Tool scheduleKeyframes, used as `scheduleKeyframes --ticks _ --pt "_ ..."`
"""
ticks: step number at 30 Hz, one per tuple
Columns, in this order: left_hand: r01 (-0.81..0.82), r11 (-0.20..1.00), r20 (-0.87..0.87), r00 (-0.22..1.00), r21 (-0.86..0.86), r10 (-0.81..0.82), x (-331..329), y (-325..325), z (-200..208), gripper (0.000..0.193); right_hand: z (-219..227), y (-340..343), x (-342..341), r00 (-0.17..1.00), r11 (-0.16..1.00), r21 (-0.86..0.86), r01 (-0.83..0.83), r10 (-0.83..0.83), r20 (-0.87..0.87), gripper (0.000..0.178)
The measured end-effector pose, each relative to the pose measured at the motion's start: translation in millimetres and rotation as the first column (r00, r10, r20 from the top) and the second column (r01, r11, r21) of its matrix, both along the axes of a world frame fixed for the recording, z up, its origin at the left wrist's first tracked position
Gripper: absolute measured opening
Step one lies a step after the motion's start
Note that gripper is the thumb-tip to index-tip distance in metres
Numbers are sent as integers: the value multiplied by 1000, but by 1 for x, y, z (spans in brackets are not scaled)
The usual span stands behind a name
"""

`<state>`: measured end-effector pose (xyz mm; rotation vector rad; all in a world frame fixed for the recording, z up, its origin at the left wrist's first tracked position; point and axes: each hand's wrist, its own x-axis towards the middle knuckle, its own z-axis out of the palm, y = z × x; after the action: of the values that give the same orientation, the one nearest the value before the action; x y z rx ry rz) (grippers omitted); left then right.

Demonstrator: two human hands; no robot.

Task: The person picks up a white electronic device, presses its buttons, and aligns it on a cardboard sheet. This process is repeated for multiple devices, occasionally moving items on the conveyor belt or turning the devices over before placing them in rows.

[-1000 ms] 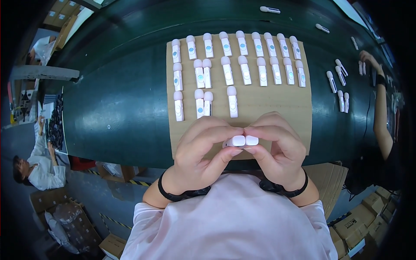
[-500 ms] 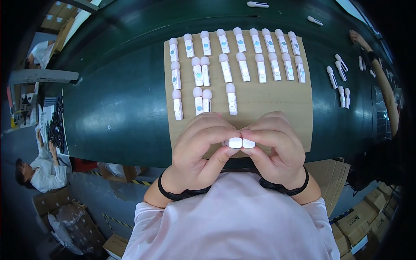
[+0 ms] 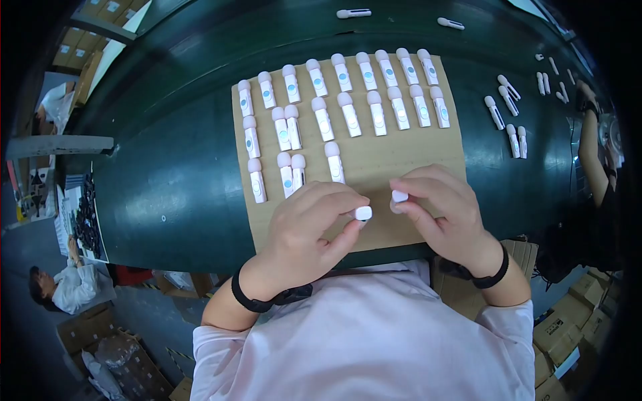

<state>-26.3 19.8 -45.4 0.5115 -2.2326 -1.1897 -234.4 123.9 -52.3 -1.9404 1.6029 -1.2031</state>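
My left hand (image 3: 314, 224) pinches a small white wand-shaped device (image 3: 363, 213) between thumb and fingers, with its blunt end facing up. In my right hand (image 3: 445, 207) is a second white device (image 3: 399, 196), also gripped by thumb and fingertips and seen nearly end-on. A gap separates the two. Below and beyond my hands lies a brown cardboard sheet (image 3: 394, 160) bearing rows of similar white wands with round pale-pink heads, several with a blue disc. The nearest lone wand (image 3: 334, 162) lies just beyond my left hand.
The sheet rests on a dark green table (image 3: 174, 147). More wands lie to the right, including one (image 3: 494, 112), and two lie at the far side. Another person's arm (image 3: 590, 140) reaches in at the right. A person (image 3: 67, 284) sits at the left. Cardboard boxes (image 3: 558, 334) stand lower right.
My hands have moved apart, separating the two devices that were side by side. My right hand has shifted right and away from me. The view has turned slightly.
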Motion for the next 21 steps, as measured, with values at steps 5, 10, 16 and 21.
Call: scheduleKeyframes --ticks 5,10,16,21 --pt "53 901 123 992 -431 1 -13 -6 -4 21 -3 -10 -16 974 997 -65 35 -48 -220 23" --pt "141 751 223 975 -645 9 -24 -5 -7 20 -11 -12 -17 918 997 -54 -49 24 -395 21" --pt "283 657 357 934 -698 -22 -20 -1 -20 19 -20 -6 -21 850 982 81 -169 187 -492 17" --pt "261 660 358 933 -705 14 -24 -5 -23 20 -21 -14 -23 835 982 65 -178 185 -518 16"
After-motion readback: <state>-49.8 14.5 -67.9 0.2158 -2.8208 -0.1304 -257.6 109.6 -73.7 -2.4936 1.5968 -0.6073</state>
